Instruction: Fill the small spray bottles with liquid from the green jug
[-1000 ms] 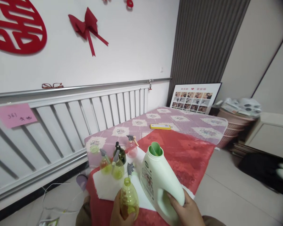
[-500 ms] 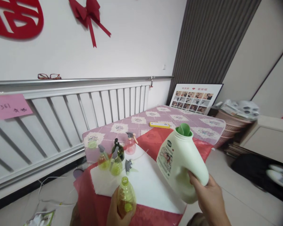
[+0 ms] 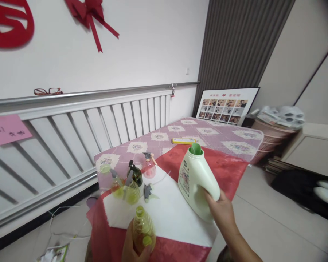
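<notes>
My right hand (image 3: 221, 211) grips the handle of a large pale green detergent jug (image 3: 195, 178), which stands nearly upright, low over the right side of a white cloth (image 3: 169, 214), its green spout uncapped. Fingers of my left hand (image 3: 131, 245) wrap a small yellow-green bottle (image 3: 142, 229) with an open neck, near the table's front edge. A loose grey spray head (image 3: 148, 191) lies on the cloth between the two.
Several small spray bottles (image 3: 129, 182) cluster at the cloth's far left. The table has a red cover (image 3: 224, 167) and a purple patterned one behind, with a yellow flat object (image 3: 184, 141). A white railing (image 3: 71, 127) runs on the left; baskets (image 3: 270, 134) stand right.
My right hand has swung the jug from a tilt beside the small bottle to the right, then lowered it nearly upright over the cloth. My left hand kept the small bottle still.
</notes>
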Available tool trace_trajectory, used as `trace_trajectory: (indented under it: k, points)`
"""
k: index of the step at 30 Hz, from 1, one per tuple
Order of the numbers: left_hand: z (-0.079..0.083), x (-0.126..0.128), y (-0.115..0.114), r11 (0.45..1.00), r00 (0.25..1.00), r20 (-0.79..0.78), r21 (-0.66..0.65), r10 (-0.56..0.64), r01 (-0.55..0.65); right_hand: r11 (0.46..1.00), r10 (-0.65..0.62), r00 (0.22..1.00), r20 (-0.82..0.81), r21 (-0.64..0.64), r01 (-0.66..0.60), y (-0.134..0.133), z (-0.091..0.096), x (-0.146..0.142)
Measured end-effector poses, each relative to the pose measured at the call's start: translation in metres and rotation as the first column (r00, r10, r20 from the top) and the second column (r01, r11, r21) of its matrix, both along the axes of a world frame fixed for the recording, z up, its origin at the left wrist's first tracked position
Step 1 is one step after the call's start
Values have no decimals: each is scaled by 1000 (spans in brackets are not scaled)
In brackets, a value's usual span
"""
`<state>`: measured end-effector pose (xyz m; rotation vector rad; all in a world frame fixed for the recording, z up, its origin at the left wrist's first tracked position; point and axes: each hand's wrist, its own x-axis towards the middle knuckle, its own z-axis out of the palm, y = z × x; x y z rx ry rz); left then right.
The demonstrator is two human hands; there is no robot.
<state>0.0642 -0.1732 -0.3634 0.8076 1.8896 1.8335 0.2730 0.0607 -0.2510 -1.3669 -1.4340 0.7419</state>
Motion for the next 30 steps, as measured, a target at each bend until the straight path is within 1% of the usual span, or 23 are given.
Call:
trace_trajectory:
  k: [6,9,13,16,20,22,26,28,30]
  points:
    - [-4,-1,-1,1000,1000,5,-8,25,-25,999,45,998,46,-23,-44,-1,0,5]
    - [-1,-1,-1,999,999,6,-24,37,-37,996,89,992,94,-35,-86,-5,0,9]
    - [16,5,-1,999,999,25,-25,38,-37,995,93,972,215,-64,-81,-12,-5,13]
    - [30,9,1,999,998,44,-25,46,-45,995,94,959,267,-68,-79,-14,-9,15]
    - [39,11,1,1000,998,64,-13,17,-16,996,86,943,321,-47,-75,-16,-17,21]
    - [40,11,1,1000,998,66,-12,16,-16,995,99,951,294,-45,-90,-17,-23,24]
    - [39,9,1,1000,998,67,0,6,-6,990,136,980,144,-46,-131,-21,-34,30]
    - [38,9,0,1000,998,60,0,6,-7,995,97,992,81,-4,-97,-25,-36,30]
    - [38,9,0,1000,998,65,-1,13,-13,997,34,998,43,62,-37,-33,-33,30]
